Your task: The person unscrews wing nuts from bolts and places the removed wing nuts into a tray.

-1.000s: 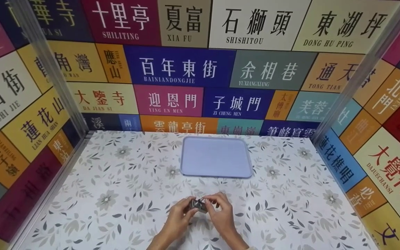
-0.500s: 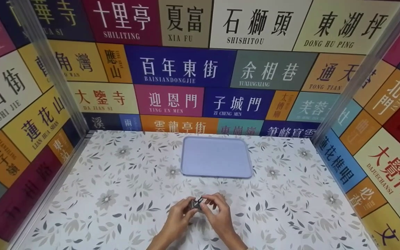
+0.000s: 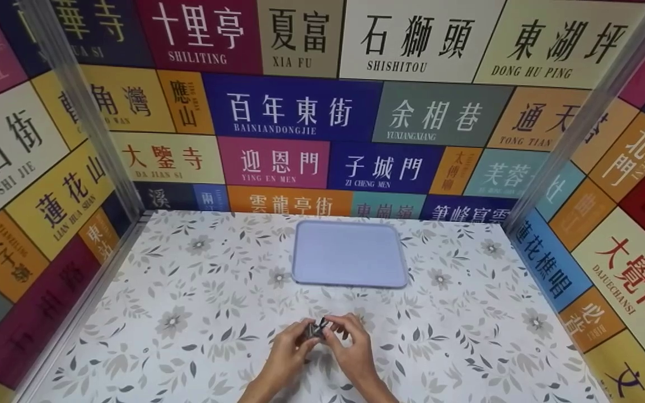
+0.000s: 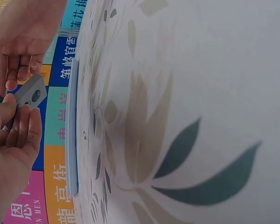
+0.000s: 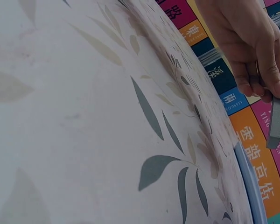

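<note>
In the head view my left hand (image 3: 288, 344) grips a small grey metal block (image 4: 33, 94) with round holes in its face. A small dark piece (image 3: 323, 322) sticks up at the block's top, on the right-hand side. Thumb and index finger of my right hand (image 3: 353, 339) pinch at that piece; its exact kind cannot be told. From the right wrist, the block's narrow side shows below the left fingertips. The left wrist view has the right hand's other fingers loosely bent beyond the block. Both hands are held up over the near part of the table.
A pale lilac tray (image 3: 349, 253) lies farther back on the table, beyond the hands. White cloth with grey leaves and flowers (image 3: 199, 302) covers the tabletop. Panels with coloured signs (image 3: 294, 106) enclose the back and both sides.
The right thumb and fingers have shifted their hold on the dark piece, which now stands more upright. The left hand keeps the block in nearly the same place.
</note>
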Demonstrator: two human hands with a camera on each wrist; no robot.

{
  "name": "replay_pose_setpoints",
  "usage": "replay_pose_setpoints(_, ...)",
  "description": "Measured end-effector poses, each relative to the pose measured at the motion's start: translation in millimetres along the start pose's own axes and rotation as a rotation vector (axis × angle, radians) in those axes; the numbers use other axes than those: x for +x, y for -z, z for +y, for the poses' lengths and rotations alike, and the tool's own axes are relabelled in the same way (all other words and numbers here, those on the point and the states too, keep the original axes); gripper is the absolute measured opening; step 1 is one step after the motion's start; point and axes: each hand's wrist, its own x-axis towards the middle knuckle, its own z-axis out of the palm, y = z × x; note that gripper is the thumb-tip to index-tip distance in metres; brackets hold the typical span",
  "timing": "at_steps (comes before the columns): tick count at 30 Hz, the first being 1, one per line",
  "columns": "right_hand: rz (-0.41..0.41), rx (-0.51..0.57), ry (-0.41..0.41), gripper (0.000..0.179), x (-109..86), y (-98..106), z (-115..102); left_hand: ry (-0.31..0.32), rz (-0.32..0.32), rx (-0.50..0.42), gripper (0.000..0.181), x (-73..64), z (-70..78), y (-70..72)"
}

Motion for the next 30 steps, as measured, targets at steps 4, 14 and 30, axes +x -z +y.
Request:
replay_pose_setpoints(4,0.020,0.008,0.025,0.022,-1.9,0,0,-0.018,0.009,0.001,0.038,-0.7,0.1,-0.7)
replay_pose_setpoints(14,0.051,0.000,0.016,0.019,-3.9,-1,4,0.002,0.002,-0.019,0.040,-0.9,-0.6,0.3)
replay_pose_setpoints(30,0.097,-0.037,-0.120,0.012,-4.1,-4,8,-0.022,0.008,-0.009,0.037,-1.2,-1.1,-0.6)
